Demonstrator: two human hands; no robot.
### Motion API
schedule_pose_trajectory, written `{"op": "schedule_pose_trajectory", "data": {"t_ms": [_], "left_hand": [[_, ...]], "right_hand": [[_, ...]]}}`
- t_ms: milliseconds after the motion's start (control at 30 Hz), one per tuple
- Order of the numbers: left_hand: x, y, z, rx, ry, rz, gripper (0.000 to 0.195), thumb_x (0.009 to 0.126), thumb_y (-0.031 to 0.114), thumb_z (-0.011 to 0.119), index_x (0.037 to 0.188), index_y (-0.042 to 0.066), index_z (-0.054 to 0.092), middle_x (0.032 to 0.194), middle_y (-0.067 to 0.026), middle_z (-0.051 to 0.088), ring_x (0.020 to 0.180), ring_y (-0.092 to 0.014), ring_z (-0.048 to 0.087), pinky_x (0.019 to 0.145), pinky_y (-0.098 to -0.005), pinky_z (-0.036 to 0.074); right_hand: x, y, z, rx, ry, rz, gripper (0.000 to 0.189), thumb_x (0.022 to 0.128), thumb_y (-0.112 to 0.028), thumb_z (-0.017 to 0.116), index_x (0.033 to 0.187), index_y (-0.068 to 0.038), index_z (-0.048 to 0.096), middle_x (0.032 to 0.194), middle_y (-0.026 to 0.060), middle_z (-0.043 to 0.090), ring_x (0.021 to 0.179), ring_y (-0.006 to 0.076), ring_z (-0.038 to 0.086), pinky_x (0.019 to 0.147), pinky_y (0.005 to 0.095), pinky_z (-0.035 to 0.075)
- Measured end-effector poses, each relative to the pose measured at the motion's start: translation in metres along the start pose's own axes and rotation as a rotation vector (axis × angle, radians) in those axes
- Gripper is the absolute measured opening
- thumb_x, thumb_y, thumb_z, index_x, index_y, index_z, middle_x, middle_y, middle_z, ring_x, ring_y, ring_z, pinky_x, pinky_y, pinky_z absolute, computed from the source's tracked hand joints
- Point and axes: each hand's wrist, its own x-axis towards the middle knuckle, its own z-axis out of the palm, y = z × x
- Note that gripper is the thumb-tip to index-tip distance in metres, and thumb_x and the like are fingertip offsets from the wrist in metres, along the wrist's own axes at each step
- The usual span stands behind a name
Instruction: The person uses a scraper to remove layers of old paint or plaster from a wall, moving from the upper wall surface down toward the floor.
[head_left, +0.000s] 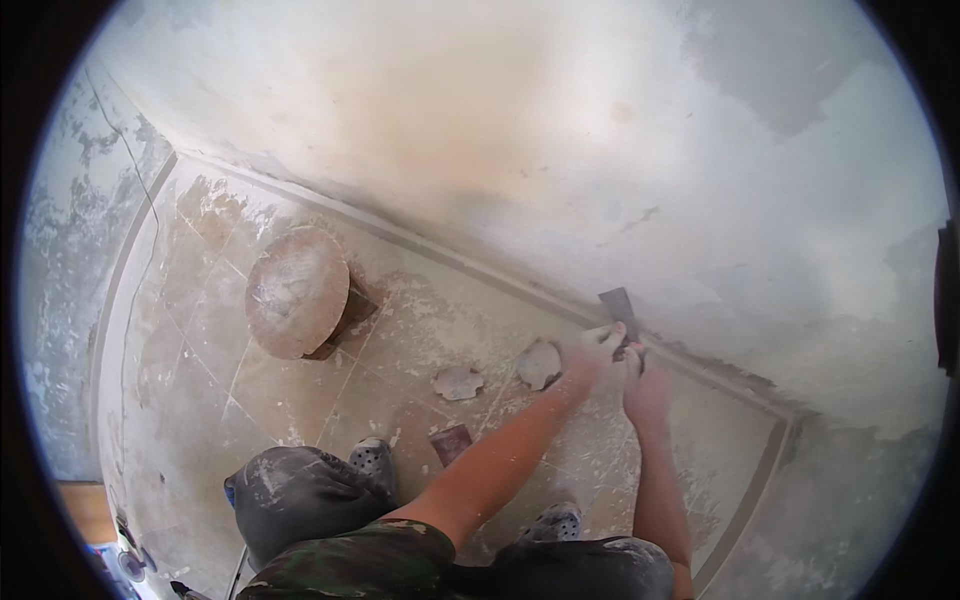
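Observation:
A putty knife (618, 306) with a flat grey blade points up towards the plastered wall (480, 142), just above the skirting. My left hand (596, 352), dusted white, grips it near the base of the blade. Close against it, my right hand (646, 382) has its fingers closed at the handle end; blur and the fingers hide most of the handle. Whether the blade touches the wall I cannot tell. Below my left hand, a roundish flat plate (538, 365) with a ragged edge lies on the floor, and a smaller notched one (458, 383) lies to its left.
A dusty round disc (298, 292) rests on a brown block-like support (351, 319). A dark red rectangular piece (451, 444) lies between my perforated clogs (372, 461). The skirting (450, 259) runs along the wall to both corners. A thin cable (142, 274) trails at the left.

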Motion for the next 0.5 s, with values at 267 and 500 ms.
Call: {"op": "schedule_pose_trajectory", "data": {"t_ms": [267,500], "left_hand": [[0.002,0.004,-0.027,-0.086,0.026,0.017,0.033,0.105,0.027,0.055,0.094,-0.002,0.067,0.089,-0.0063,0.069,0.077,-0.011,0.063,0.071,-0.0271,0.052],[0.054,0.065,-0.139,-0.650,0.135,0.123,0.023,0.107,0.024,0.047,0.101,0.007,0.061,0.100,-0.0068,0.065,0.088,-0.018,0.063,0.079,-0.0347,0.056]], "right_hand": [[-0.005,-0.032,0.022,-0.043,0.086,-0.077,0.039,0.099,-0.042,0.053,0.100,-0.007,0.070,0.079,0.0199,0.070,0.075,0.0421,0.068,0.070,0.0506,0.052],[0.052,-0.177,0.061,-0.183,-0.034,-0.385,0.046,0.101,-0.045,0.047,0.094,-0.003,0.067,0.082,0.0173,0.073,0.079,0.0378,0.071,0.074,0.0481,0.056]]}}
